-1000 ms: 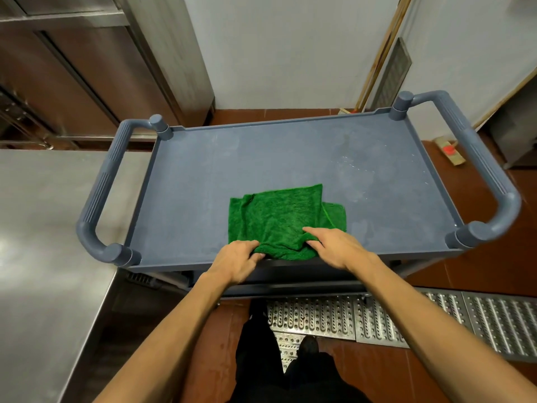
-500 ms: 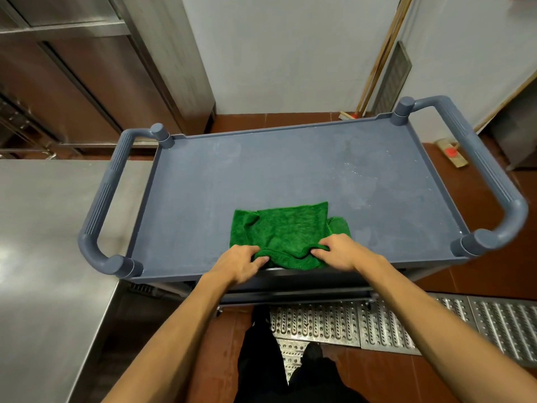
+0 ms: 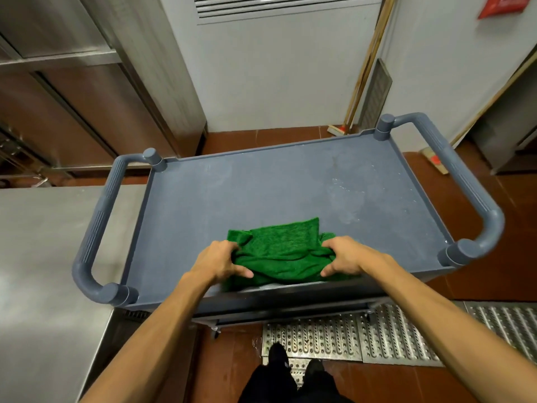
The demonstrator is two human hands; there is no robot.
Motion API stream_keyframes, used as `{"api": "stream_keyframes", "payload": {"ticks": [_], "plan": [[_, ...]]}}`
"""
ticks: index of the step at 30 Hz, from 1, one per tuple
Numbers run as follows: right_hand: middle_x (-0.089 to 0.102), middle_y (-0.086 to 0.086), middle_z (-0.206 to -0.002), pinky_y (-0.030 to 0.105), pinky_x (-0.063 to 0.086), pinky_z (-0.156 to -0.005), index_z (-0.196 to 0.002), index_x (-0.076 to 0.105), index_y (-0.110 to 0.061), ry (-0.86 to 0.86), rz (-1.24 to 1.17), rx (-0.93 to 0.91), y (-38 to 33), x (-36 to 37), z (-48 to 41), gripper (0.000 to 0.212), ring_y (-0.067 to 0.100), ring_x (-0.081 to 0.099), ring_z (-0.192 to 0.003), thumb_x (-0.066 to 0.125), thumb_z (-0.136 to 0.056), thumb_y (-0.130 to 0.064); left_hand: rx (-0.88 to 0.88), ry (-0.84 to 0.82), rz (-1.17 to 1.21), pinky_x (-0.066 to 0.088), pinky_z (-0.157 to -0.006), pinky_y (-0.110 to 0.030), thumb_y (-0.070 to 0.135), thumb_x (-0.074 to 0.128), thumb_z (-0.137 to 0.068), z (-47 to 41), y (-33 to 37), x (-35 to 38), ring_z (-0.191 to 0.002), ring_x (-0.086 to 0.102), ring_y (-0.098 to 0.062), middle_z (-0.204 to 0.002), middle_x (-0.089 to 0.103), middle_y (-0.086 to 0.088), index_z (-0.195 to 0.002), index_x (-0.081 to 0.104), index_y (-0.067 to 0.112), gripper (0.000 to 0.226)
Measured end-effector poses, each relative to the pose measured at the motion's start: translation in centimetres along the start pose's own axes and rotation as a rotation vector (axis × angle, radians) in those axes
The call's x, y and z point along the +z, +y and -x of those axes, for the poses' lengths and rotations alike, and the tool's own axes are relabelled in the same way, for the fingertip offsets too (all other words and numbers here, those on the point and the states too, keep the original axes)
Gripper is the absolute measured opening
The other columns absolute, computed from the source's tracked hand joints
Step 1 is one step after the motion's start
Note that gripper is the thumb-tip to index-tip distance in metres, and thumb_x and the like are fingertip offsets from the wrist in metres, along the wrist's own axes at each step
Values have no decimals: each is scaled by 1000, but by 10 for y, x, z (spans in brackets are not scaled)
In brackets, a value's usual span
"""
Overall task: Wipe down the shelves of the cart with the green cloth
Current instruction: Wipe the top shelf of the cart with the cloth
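Both hands, the left hand (image 3: 217, 260) and right hand (image 3: 345, 257), grip opposite ends of the bunched green cloth (image 3: 283, 253) with curled fingers, at the near edge of the grey cart (image 3: 261, 193) top shelf, midway along it.

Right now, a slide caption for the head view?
The left hand and right hand grip the green cloth on the cart's top shelf.

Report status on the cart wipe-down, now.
Both engaged: left hand and right hand grip green cloth. Cloth bunched at near edge of top shelf. Only pale specks ahead, right side.
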State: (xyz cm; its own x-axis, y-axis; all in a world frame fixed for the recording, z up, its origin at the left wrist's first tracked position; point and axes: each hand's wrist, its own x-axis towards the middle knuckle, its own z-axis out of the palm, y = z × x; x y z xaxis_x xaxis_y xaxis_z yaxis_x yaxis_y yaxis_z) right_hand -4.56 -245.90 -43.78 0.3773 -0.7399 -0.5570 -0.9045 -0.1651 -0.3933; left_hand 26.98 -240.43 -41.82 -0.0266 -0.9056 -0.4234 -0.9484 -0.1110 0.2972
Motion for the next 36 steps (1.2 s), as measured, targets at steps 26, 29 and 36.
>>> {"api": "stream_keyframes", "payload": {"ticks": [26,29,36], "plan": [[74,5,-96,43,57,-85,-99,73,-12,147,-202,39,-32,-186,5,32,20,70,-88,74,-82,-39,272,125,259,45,-61,-30,35,84,-76,-103,37,-193,-69,59,-18,-71,65,0,-71,61,16,30],[72,-1,-100,38,57,-83,-102,71,-15,217,-208,20,-22,-215,6,29,18,69,-92,72,-84,-37,275,144,350,57,-74,-40,36,84,-77,-113,56,-210,-82,69,-22,-85,72,-5,-84,66,11,31],[65,-10,-89,27,49,-69,-94,64,-29,466,-127,-36,16,-298,1,13,20,65,-93,73,-85,-28,293,257,318,50,-65,-32,26,81,-81,-141,109,-239,-77,61,-20,-83,65,-3,-83,56,16,27]]}}
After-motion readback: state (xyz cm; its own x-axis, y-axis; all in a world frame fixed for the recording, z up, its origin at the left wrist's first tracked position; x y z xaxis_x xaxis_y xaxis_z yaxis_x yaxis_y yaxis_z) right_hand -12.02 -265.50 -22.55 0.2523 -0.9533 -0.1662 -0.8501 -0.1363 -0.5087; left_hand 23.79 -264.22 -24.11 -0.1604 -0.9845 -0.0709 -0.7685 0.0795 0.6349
